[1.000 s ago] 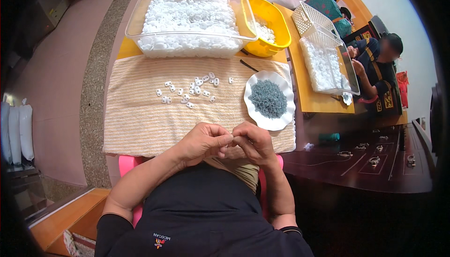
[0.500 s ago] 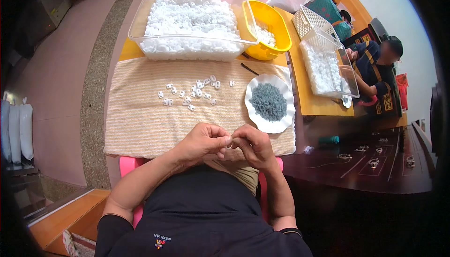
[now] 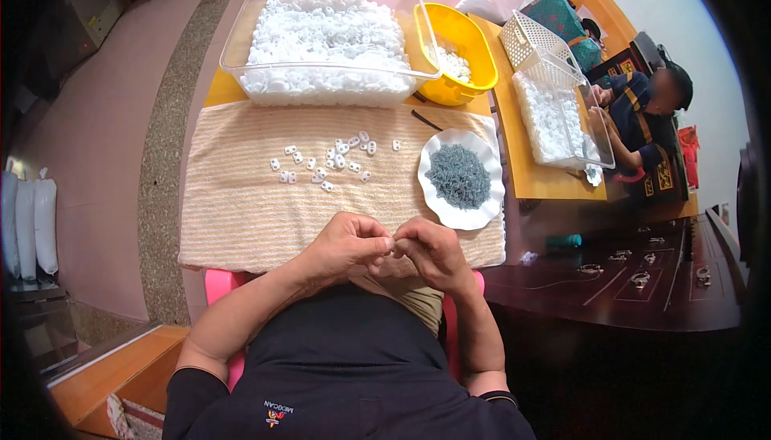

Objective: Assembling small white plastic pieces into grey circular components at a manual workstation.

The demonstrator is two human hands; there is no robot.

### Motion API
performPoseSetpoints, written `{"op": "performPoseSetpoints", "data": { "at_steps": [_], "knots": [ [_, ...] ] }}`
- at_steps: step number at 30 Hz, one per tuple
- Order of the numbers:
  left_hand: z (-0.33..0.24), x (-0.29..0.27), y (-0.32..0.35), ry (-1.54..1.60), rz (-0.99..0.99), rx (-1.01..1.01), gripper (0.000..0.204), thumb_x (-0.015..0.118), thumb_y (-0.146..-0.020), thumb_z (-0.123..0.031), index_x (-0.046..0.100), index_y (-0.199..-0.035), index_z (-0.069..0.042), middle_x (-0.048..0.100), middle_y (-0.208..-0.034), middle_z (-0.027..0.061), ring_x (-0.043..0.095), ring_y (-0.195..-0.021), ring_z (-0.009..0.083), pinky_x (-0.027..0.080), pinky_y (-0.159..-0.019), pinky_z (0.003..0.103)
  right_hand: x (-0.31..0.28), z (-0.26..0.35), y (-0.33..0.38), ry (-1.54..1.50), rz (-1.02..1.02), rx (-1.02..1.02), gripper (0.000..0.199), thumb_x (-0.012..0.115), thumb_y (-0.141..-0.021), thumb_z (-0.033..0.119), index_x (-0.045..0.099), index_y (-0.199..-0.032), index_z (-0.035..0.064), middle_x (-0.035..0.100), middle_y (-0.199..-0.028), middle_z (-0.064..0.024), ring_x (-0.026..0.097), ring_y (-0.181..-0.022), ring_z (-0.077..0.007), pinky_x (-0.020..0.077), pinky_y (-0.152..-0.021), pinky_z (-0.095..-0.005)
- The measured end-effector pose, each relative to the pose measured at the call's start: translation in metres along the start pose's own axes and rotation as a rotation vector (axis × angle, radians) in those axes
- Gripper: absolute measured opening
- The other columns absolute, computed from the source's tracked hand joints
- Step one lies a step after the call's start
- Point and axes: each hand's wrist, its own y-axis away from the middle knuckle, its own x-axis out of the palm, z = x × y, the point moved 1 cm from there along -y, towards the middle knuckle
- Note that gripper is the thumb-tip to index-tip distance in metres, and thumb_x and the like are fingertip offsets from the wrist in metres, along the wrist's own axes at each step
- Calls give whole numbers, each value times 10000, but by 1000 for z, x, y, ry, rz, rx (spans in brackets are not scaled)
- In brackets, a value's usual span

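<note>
My left hand (image 3: 352, 242) and my right hand (image 3: 435, 252) meet at the near edge of a striped towel (image 3: 241, 223), fingertips pinched together. Whatever sits between them is tiny and mostly covered by the fingers, so I cannot make it out. Beyond the hands, several small white plastic pieces with two dark holes (image 3: 340, 162) lie scattered on the towel. To their right, a white scalloped plate (image 3: 462, 221) bears a heap of small grey-blue pieces (image 3: 459, 176).
A large clear tub (image 3: 238, 42) full of white pieces stands at the back, beside a yellow basin (image 3: 483, 55). Rightward, another person (image 3: 634, 111) sits by a clear bin of white pieces (image 3: 550, 123). A dark table (image 3: 554, 295) carries small metal items.
Both hands stay together in nearly the same place, with slight finger movement. At the right, the other person's head and hands have shifted a little.
</note>
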Motion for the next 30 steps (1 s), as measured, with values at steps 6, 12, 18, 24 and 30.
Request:
{"op": "performPoseSetpoints", "data": {
  "at_steps": [6, 12, 18, 24, 30],
  "knots": [
    [-4, 3, 1, -137, -75, 84, 144, 624, -895, -104, 642, -910, 38, 620, -742, 36, 572, -631, 74, 509, -563, 214, 1, -1, -1, -34, 38, 130, 47, 576, -909, 12, 595, -905, -31, 616, -787, -72, 616, -725, -129, 488, -653, -245],
    [-5, 7, 3, -447, -167, 227, 144, 619, -868, -88, 652, -877, 52, 645, -702, 50, 590, -641, 71, 493, -565, 232, 0, 0, 0, -278, 69, 344, 130, 551, -955, 94, 585, -952, -31, 636, -817, -47, 601, -768, -86, 500, -692, -234],
    [-3, 7, 4, -655, -162, 342, 131, 611, -899, -85, 641, -900, 43, 629, -722, 28, 581, -626, 67, 484, -558, 218, -4, -1, 0, -273, 98, 339, 164, 551, -947, 110, 608, -920, -41, 649, -760, -67, 630, -714, -113, 504, -649, -258],
    [-6, 7, 5, -691, -177, 318, 142, 616, -898, -93, 640, -907, 46, 630, -728, 29, 582, -629, 68, 485, -560, 220, -1, -3, 2, -265, 114, 333, 170, 562, -944, 118, 608, -920, -44, 651, -757, -72, 623, -706, -106, 503, -649, -255],
    [-8, 7, 5, -508, -160, 249, 145, 608, -907, -94, 635, -918, 48, 630, -753, 31, 588, -652, 67, 490, -574, 220, 3, -3, 2, -3, 69, 181, 88, 574, -923, 61, 588, -924, -26, 637, -772, -77, 624, -724, -128, 488, -631, -256]
  ]
}}
